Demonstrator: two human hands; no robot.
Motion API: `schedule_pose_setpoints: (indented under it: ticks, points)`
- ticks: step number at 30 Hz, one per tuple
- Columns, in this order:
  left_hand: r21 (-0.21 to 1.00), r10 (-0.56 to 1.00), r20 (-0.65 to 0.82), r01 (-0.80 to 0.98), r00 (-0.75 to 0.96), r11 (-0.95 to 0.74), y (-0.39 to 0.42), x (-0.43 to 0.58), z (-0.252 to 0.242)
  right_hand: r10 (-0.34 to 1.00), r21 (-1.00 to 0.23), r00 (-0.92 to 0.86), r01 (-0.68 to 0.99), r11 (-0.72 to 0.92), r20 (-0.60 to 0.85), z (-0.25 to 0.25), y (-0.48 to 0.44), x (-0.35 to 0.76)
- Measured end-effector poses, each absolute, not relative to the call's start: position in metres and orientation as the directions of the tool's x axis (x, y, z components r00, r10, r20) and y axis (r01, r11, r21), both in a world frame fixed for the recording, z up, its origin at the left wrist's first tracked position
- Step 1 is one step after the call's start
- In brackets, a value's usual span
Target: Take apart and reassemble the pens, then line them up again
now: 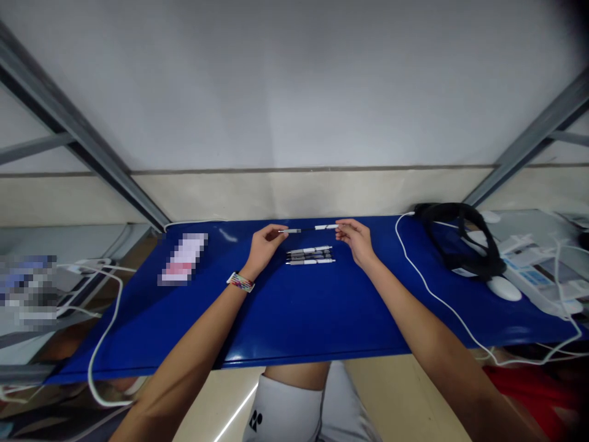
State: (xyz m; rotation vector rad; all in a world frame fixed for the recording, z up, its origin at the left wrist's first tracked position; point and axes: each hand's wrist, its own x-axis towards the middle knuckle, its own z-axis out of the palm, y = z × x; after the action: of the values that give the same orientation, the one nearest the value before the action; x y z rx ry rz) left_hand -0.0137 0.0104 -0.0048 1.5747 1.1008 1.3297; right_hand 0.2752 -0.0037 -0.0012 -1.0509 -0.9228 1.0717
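Near the back of the blue table point(294, 319), my left hand point(265, 245) pinches the grey-grip end of a pen point(291, 231) between thumb and fingers. My right hand point(359, 240) is closed on a white pen barrel point(326, 227) at its outer end. The two pieces point at each other, roughly in line. A thin dark length shows between them, perhaps the refill; how it joins them is too small to tell. Just in front, several white and dark pens point(310, 255) lie side by side in a small stack.
A pixelated phone-like item point(184, 259) lies on the left. On the right sits a black head strap point(460, 239) with white pads, beside a white and blue box point(538, 276). White cables point(427, 288) run along both sides. Grey metal posts point(92, 141) flank the table before a wall.
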Motion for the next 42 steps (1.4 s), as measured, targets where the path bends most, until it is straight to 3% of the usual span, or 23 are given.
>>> schedule_pose_setpoints:
  ticks: [42]
  points:
    - [0.968, 0.97, 0.244, 0.065, 0.004, -0.244, 0.0162, -0.018, -0.0109, 0.962, -0.968, 0.26, -0.208, 0.137, 0.08, 0.0013, -0.0036, 0.2791]
